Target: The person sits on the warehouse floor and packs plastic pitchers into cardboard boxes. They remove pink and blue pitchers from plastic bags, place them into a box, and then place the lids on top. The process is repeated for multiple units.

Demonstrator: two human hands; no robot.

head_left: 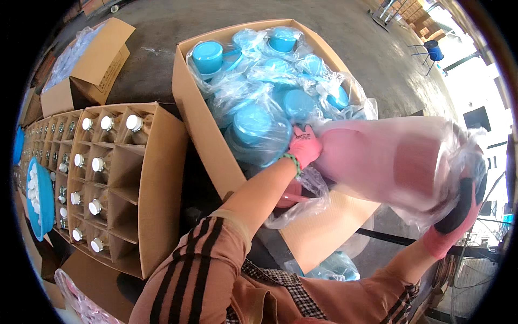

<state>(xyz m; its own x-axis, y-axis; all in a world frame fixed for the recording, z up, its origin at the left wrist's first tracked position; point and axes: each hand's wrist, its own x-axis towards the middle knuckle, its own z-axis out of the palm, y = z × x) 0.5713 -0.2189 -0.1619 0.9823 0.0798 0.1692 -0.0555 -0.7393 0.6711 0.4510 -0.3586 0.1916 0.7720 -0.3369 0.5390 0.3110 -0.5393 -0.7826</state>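
Observation:
Both my hands wear pink gloves, and between them lies a large pink plastic container (pixel 372 156) on its side, wrapped in a see-through bag and smeared by motion. My left hand (pixel 305 146) is closed at its left end. At the right end, my right hand (pixel 458 210), its glove dark on the palm, grips the bagged container. Just beyond my left hand stands a big open cardboard box (pixel 213 156) filled with bagged blue plastic containers (pixel 253 127). Another pink plastic piece (pixel 290 195) in a bag shows below my left hand, partly hidden by my forearm.
On the left, a divided carton (pixel 162 178) holds glass bottles with white caps; a blue basin (pixel 46 200) of white caps rests over more bottles. Another open carton (pixel 102 65) stands at the far left. A cardboard flap (pixel 324 227) juts out before me.

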